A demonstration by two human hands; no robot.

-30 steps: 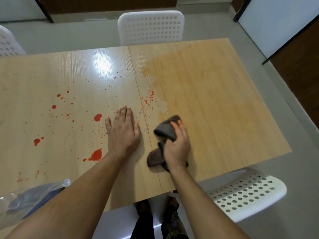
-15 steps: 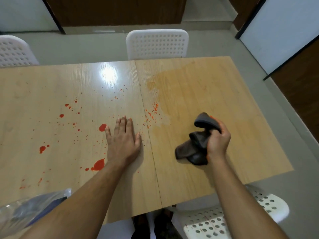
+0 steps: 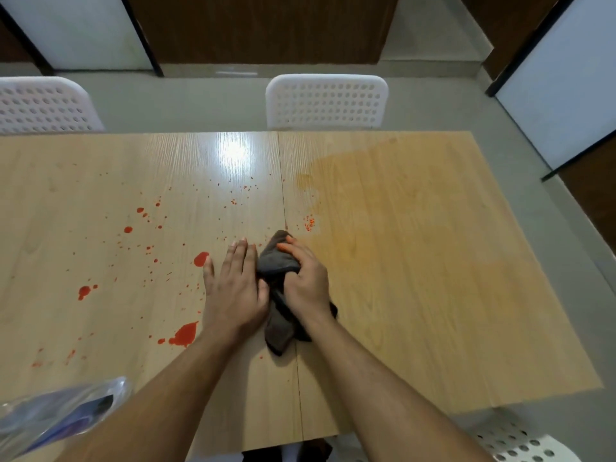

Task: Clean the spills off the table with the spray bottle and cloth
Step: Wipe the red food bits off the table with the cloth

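Note:
My right hand (image 3: 306, 281) grips a crumpled dark grey cloth (image 3: 278, 265) and presses it onto the wooden table (image 3: 433, 261) near the centre seam. Flat on the table just left of the cloth lies my left hand (image 3: 235, 288), fingers straight. Red spills (image 3: 185, 335) and many small red drops (image 3: 146, 235) cover the left half of the table. A small patch of red specks (image 3: 310, 223) sits just beyond the cloth. The right half looks darker and damp. A clear spray bottle (image 3: 56, 418) lies at the near left corner, partly out of frame.
One white perforated chair (image 3: 326, 101) stands behind the table's far edge and another (image 3: 43, 105) at the far left. A third white chair (image 3: 520, 445) is at the near right. Grey floor surrounds the table's right side.
My right hand lifted the cloth off to the right, then brought it back down at the seam beside my left hand. The left hand stayed flat on the table.

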